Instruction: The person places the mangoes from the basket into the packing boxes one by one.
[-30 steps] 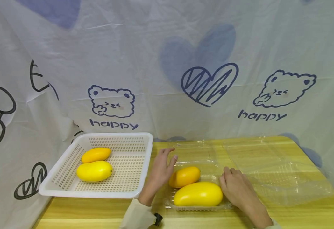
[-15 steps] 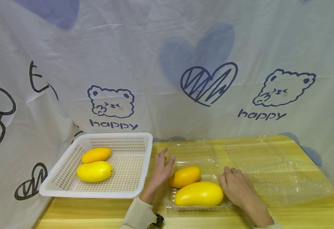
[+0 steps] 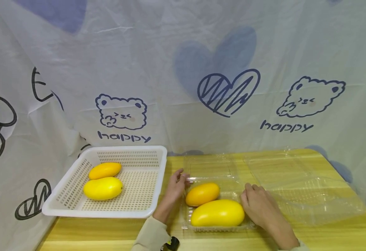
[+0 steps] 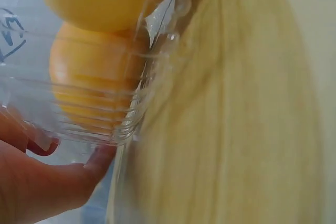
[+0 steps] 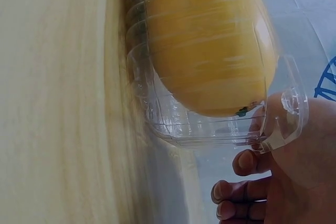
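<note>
In the head view, an open clear plastic clamshell box [image 3: 220, 229] holds an orange mango [image 3: 202, 194] behind a larger yellow mango [image 3: 217, 213]. At the box's left side, my left hand [image 3: 174, 188] pinches the rim; the left wrist view shows its thumb [image 4: 100, 162] against the ribbed wall and a fingertip [image 4: 44, 146] by the edge. My right hand [image 3: 261, 205] holds the opposite rim near the yellow mango's end. Its curled fingers [image 5: 244, 192] show below the rim in the right wrist view. The box's lid [image 3: 210, 167] lies folded back.
On the left stands a white perforated basket [image 3: 162, 174] with a yellow mango [image 3: 103, 188] and an orange mango [image 3: 105, 170] inside. Another clear plastic box [image 3: 314, 195] lies open on the right of the wooden table [image 3: 113, 232]. A printed curtain [image 3: 170, 104] hangs behind.
My left hand, earlier with fingers spread beside the box, has drawn its fingers down and in to the box's left rim. My right hand and the mangoes stay almost still.
</note>
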`<action>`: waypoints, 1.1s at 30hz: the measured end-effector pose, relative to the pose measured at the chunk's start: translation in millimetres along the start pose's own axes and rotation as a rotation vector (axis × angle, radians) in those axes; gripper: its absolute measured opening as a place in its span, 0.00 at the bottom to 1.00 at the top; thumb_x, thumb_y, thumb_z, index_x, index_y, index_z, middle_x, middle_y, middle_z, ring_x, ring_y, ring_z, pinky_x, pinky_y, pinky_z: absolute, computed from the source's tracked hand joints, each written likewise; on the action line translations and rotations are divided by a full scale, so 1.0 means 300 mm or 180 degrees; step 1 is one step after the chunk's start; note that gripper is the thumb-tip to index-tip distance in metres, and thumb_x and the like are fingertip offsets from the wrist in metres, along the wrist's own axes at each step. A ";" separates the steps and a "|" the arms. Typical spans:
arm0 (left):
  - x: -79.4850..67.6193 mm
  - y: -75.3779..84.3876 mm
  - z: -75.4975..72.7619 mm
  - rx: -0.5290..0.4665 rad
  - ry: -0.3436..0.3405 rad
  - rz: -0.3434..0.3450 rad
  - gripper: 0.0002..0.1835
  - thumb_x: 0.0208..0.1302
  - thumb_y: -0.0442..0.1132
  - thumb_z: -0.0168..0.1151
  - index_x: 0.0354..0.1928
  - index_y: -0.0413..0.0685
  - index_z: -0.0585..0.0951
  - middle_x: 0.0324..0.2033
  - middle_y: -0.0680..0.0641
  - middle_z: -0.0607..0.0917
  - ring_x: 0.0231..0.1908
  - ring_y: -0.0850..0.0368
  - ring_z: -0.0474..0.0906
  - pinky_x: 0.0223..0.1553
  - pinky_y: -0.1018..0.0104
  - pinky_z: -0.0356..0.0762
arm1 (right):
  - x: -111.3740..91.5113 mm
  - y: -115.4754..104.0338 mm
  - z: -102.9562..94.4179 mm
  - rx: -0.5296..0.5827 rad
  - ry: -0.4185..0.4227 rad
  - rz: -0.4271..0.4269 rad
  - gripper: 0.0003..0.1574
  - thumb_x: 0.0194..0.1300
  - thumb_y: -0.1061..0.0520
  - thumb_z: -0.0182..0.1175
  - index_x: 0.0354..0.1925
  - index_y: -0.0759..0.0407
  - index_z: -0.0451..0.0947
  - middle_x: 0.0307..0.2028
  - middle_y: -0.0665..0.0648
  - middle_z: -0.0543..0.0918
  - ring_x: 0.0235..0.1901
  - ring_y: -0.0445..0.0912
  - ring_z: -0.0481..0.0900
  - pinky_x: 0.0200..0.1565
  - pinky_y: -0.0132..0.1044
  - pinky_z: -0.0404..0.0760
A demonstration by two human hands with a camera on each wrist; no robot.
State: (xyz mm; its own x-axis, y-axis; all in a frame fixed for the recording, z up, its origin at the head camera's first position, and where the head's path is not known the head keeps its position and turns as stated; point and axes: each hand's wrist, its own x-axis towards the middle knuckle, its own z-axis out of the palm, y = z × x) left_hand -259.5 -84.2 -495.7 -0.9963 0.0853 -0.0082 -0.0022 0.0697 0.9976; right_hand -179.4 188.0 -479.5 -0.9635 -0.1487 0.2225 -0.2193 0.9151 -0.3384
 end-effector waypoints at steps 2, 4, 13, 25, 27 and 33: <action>0.004 -0.010 0.006 -0.0304 0.0081 -0.0009 0.24 0.80 0.28 0.42 0.70 0.17 0.57 0.55 0.20 0.74 0.40 0.46 0.84 0.49 0.55 0.84 | 0.000 0.000 0.000 0.0012 -0.0033 0.0020 0.13 0.75 0.59 0.48 0.32 0.59 0.73 0.25 0.55 0.74 0.30 0.52 0.76 0.37 0.52 0.78; 0.005 -0.018 0.010 -0.0552 0.0156 -0.0037 0.23 0.79 0.27 0.44 0.69 0.18 0.60 0.55 0.20 0.74 0.39 0.51 0.82 0.47 0.58 0.85 | -0.001 0.000 0.000 0.0017 -0.0055 0.0030 0.13 0.75 0.59 0.48 0.32 0.58 0.73 0.25 0.55 0.74 0.30 0.52 0.76 0.37 0.52 0.77; 0.009 -0.025 0.007 -0.0784 0.0262 0.0177 0.24 0.76 0.24 0.46 0.70 0.22 0.63 0.58 0.21 0.76 0.54 0.39 0.81 0.49 0.64 0.83 | -0.002 0.002 -0.002 0.0114 -0.0152 0.0086 0.13 0.76 0.59 0.47 0.32 0.59 0.73 0.25 0.54 0.74 0.31 0.52 0.76 0.38 0.52 0.78; 0.020 0.009 0.028 -0.0703 0.0511 0.0729 0.25 0.66 0.15 0.48 0.66 0.25 0.71 0.55 0.23 0.79 0.56 0.28 0.78 0.50 0.67 0.82 | 0.006 0.003 -0.003 0.0233 -0.0147 0.0057 0.15 0.76 0.61 0.47 0.28 0.56 0.68 0.21 0.52 0.68 0.25 0.47 0.67 0.32 0.44 0.72; 0.019 0.014 0.029 -0.0641 0.0551 0.0804 0.25 0.66 0.15 0.50 0.65 0.26 0.72 0.54 0.24 0.80 0.55 0.28 0.78 0.52 0.63 0.82 | 0.007 0.004 -0.002 0.0249 -0.0120 0.0050 0.16 0.76 0.61 0.47 0.27 0.56 0.68 0.21 0.52 0.67 0.25 0.47 0.66 0.31 0.44 0.72; 0.013 0.032 0.026 -0.0493 0.0618 0.0939 0.24 0.65 0.14 0.52 0.63 0.28 0.75 0.53 0.29 0.84 0.54 0.32 0.80 0.56 0.55 0.81 | 0.011 -0.001 -0.001 0.0278 -0.0169 0.0105 0.18 0.77 0.61 0.46 0.26 0.55 0.67 0.21 0.52 0.67 0.25 0.47 0.66 0.31 0.42 0.70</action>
State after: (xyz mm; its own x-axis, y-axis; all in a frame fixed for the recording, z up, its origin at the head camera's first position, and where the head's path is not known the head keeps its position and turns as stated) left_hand -262.7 -75.6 -486.7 -0.9537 -0.1117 0.2793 0.2890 -0.0818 0.9538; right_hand -182.6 187.3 -478.5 -0.9767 -0.1409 0.1619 -0.1977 0.8840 -0.4235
